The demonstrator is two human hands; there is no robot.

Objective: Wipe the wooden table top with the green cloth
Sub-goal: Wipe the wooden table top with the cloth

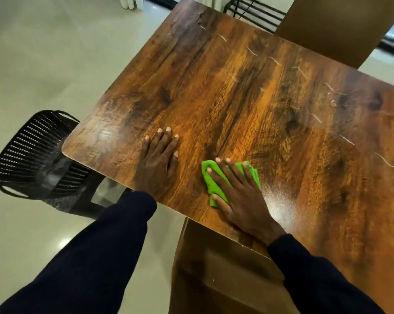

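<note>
Dark sleeves [89, 257] nearest, right hand [239, 196] laid flat with fingers spread on green cloth [214, 186], cloth pressed onto wooden worktop [248, 87] near its front edge, left hand [157, 159] rested flat, fingers straight, near the cloth.

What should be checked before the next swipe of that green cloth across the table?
1. Right hand pressing flat on the green cloth: ok.
2. Cloth lying on the table top, inside its near edge: ok.
3. Left hand flat on the wood, apart from the cloth: ok.
4. Pale streaks on the far side wiped away: not ok, they show.
5. Streaks are dirt rather than scratches: cannot tell.
6. Whitish patch beside the right hand is moisture or glare: cannot tell.
</note>
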